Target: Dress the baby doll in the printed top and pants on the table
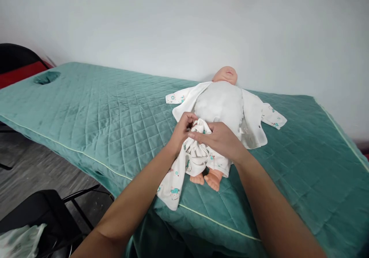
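Observation:
A baby doll (pixel 221 103) lies on its back on a green quilted massage table (pixel 100 119), head toward the wall. A white printed baby garment (pixel 253 116) is spread open under its white cloth body. Bunched printed trousers (pixel 198 156) cover its legs, and the bare feet (pixel 207 179) stick out at the bottom. My left hand (pixel 181 129) pinches the bunched fabric at the doll's waist. My right hand (pixel 220 137) lies across the same fabric, fingers closed on its top edge.
The table's near edge with pale piping runs across the front. A face hole (pixel 46 77) sits at the far left end. A black chair (pixel 37 219) with a pale cloth (pixel 20 240) stands at lower left. A white wall is behind.

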The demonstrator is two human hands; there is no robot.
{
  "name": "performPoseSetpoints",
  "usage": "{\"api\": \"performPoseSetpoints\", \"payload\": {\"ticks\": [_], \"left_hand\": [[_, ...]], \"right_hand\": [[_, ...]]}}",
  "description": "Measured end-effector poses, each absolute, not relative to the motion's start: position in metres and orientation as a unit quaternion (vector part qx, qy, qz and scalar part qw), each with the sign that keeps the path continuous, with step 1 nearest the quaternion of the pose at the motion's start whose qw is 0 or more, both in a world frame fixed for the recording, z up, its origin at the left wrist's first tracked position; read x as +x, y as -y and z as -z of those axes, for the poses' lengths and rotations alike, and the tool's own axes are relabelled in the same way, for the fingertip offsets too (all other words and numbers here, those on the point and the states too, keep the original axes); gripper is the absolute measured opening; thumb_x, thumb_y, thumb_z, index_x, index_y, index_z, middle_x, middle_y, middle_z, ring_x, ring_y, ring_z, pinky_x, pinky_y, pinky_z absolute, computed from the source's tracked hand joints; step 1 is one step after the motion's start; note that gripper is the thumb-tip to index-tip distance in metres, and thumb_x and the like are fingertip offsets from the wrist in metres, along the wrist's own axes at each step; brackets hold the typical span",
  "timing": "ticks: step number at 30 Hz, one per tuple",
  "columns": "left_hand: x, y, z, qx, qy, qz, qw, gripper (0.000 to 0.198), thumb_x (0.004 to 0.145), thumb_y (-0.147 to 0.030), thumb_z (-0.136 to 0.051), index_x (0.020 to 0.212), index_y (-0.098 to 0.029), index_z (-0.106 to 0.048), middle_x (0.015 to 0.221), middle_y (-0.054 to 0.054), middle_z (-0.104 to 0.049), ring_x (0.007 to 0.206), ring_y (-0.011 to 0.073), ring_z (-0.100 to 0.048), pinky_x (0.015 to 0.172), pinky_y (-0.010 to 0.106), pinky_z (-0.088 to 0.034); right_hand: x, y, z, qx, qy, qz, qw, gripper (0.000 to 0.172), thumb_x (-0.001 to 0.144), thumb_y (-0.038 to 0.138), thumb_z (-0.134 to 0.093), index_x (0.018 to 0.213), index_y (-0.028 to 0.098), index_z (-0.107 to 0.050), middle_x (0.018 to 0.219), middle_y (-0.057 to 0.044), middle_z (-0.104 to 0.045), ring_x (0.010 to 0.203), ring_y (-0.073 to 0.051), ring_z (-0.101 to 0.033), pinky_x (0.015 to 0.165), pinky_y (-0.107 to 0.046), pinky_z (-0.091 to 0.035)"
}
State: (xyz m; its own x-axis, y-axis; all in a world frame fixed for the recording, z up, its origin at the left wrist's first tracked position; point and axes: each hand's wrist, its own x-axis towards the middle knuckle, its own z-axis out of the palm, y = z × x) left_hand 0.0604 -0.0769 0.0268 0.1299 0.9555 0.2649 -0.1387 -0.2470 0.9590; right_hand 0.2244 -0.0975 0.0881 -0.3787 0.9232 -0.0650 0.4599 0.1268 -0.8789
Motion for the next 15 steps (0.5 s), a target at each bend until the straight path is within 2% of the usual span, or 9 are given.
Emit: {"api": "performPoseSetpoints", "payload": {"ticks": [4, 8, 15], "left_hand": [[0.060, 0.083, -0.024, 0.611, -0.425, -0.565, 0.357, 0.027, 0.079, -0.027, -0.067, 0.102, -0.025, -0.053, 0.079, -0.003, -0.057, 0.071, 0.0163, -0.050, 0.071, 0.030, -0.038], [0.060, 0.089, -0.032, 0.647, -0.494, -0.524, 0.252, 0.029, 0.072, -0.018, -0.068, 0.099, -0.025, -0.059, 0.087, 0.000, -0.060, 0.078, 0.0200, -0.052, 0.076, 0.032, -0.039], [0.060, 0.089, -0.030, 0.639, -0.557, -0.481, 0.224, 0.041, 0.068, -0.006, -0.064, 0.105, -0.024, -0.060, 0.091, 0.002, -0.062, 0.083, 0.0214, -0.054, 0.082, 0.034, -0.039]], "right_hand": [[0.219, 0.101, -0.090, -0.491, 0.724, -0.401, 0.272, 0.036, 0.081, 0.057, -0.073, 0.082, 0.021, -0.071, 0.080, -0.001, -0.072, 0.077, -0.020, -0.062, 0.063, -0.029, -0.040], [0.218, 0.102, -0.091, -0.504, 0.737, -0.358, 0.273, 0.029, 0.081, 0.051, -0.073, 0.088, 0.023, -0.072, 0.085, -0.002, -0.073, 0.079, -0.021, -0.062, 0.065, -0.030, -0.041], [0.222, 0.100, -0.088, -0.503, 0.733, -0.373, 0.265, 0.027, 0.078, 0.047, -0.074, 0.084, 0.020, -0.073, 0.078, -0.002, -0.070, 0.075, -0.020, -0.061, 0.063, -0.030, -0.042]]}}
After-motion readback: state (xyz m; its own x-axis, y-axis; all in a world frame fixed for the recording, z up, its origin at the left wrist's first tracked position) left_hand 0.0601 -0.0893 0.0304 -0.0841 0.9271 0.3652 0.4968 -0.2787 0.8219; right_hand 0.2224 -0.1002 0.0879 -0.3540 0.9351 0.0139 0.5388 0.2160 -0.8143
